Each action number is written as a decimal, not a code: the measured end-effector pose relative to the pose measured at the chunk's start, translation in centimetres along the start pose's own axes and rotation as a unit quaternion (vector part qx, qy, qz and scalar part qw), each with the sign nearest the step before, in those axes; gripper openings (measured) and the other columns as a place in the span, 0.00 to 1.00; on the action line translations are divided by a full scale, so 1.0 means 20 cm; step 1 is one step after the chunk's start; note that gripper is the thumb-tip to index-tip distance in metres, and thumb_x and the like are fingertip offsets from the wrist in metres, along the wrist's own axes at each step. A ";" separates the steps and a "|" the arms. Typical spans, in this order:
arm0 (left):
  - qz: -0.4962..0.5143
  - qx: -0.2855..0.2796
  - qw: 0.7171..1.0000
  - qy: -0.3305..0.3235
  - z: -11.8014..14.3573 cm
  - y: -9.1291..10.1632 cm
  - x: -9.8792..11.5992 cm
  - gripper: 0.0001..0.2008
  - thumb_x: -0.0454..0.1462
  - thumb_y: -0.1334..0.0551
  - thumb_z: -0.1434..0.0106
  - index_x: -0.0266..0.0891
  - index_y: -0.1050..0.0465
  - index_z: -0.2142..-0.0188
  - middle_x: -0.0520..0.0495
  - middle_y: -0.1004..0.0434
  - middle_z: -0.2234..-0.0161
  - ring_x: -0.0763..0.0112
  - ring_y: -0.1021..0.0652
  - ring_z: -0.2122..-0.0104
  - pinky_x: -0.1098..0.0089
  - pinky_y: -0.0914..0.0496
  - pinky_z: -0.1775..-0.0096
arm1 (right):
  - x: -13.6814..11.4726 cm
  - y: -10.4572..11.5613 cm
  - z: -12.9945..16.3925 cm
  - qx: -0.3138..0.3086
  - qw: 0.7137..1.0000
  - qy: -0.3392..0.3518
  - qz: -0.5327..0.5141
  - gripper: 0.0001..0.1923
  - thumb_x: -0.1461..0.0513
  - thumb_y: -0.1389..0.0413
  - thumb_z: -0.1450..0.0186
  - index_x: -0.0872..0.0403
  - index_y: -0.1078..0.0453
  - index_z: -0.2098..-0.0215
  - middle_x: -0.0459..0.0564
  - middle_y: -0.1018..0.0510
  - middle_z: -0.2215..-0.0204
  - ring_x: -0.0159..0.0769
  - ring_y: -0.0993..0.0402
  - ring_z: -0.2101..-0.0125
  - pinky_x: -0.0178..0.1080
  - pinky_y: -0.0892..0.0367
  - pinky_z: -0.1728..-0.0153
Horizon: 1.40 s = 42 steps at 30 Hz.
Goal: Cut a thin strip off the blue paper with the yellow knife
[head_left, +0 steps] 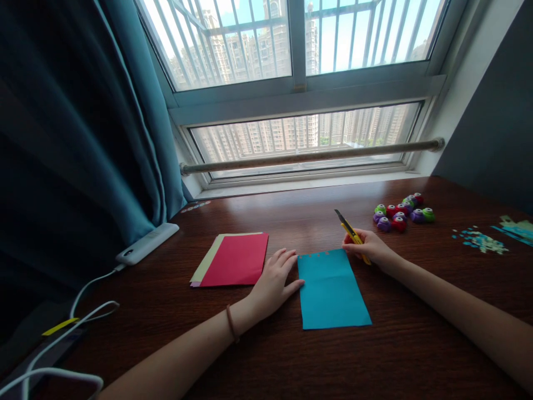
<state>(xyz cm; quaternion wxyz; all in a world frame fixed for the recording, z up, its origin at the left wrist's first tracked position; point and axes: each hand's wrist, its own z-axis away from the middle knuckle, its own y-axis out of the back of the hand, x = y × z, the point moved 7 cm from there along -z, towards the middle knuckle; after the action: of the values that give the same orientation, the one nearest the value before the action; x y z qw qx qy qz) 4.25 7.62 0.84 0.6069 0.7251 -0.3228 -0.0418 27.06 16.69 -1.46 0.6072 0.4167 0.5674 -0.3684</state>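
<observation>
Left hand (275,280): flat, palm down, fingers spread and holding nothing, fingertips touching the left edge of the blue paper sheet (331,290). Right hand (368,246): fingers closed around a yellow utility knife (352,233), blade beyond the fingertips at the sheet's notched top corner. Knife handle mostly hidden in the grip. Surface: dark wooden desk (291,355) below a barred window (297,72); red paper stack (237,260) just left of the left fingers.

bare desk (291,355) lies open nearby; paper punches (400,214) and red paper stack (237,259) crowd the sides.
</observation>
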 end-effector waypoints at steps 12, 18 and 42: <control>-0.006 0.000 1.000 0.002 0.00 0.00 0.00 0.26 0.42 0.38 0.38 0.38 0.42 0.43 0.42 0.42 0.42 0.55 0.45 0.41 0.53 0.44 0.43 | 0.01 0.00 -0.01 -0.007 1.000 0.009 0.010 0.20 0.53 0.36 0.51 0.57 0.36 0.70 0.45 0.31 0.77 0.26 0.42 0.83 0.31 0.46 0.83; -0.003 0.007 1.000 -0.001 0.00 0.00 0.00 0.26 0.42 0.38 0.38 0.39 0.42 0.43 0.42 0.41 0.43 0.54 0.45 0.42 0.53 0.44 0.43 | 0.00 0.00 -0.01 -0.006 1.000 0.007 0.013 0.19 0.54 0.36 0.52 0.57 0.36 0.71 0.44 0.32 0.78 0.26 0.42 0.83 0.31 0.47 0.83; -0.017 0.001 1.000 -0.003 0.00 0.00 0.01 0.23 0.41 0.40 0.37 0.39 0.41 0.44 0.42 0.41 0.43 0.54 0.45 0.42 0.52 0.44 0.43 | -0.04 -0.02 0.01 -0.007 0.999 0.001 0.035 0.20 0.52 0.36 0.52 0.57 0.37 0.72 0.44 0.33 0.80 0.27 0.42 0.83 0.31 0.46 0.83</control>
<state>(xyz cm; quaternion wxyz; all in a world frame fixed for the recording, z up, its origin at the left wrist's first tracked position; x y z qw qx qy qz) 4.45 7.45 0.94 0.6044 0.7307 -0.3128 -0.0540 26.67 16.31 -0.65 0.6223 0.4325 0.5553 -0.3424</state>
